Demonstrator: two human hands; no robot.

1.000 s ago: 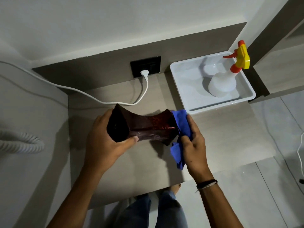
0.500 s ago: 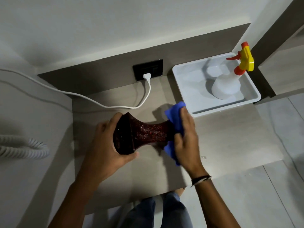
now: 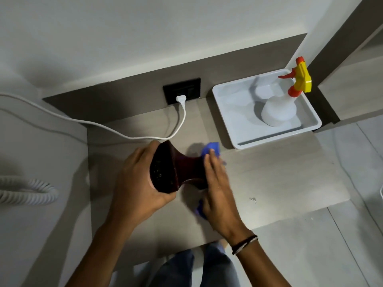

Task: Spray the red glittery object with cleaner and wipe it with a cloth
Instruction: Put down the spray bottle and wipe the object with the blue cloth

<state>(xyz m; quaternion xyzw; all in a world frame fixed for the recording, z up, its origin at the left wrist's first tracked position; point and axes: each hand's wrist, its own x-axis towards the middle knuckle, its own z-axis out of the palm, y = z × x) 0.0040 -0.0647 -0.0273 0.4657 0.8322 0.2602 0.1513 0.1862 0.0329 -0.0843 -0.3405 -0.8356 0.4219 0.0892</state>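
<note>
The red glittery object (image 3: 176, 168), dark and hourglass-shaped, is held on its side just above the wooden desk (image 3: 269, 172). My left hand (image 3: 136, 183) grips its wide left end. My right hand (image 3: 217, 187) presses a blue cloth (image 3: 211, 149) against its right end, which is hidden by the hand. The cloth shows above and below my fingers. The white spray bottle (image 3: 277, 110) with a yellow and red trigger head stands in the white tray (image 3: 232, 125) at the back right.
A white cable (image 3: 103, 127) runs from the black wall socket (image 3: 182, 90) across the back of the desk. A coiled white cord (image 3: 24, 191) lies on the left surface. A small scrap (image 3: 252, 199) lies right of my hands. My legs show below the desk's front edge.
The object has been turned so its wide left end faces the camera. My right hand with the cloth has slid left along it, now covering the right end.
</note>
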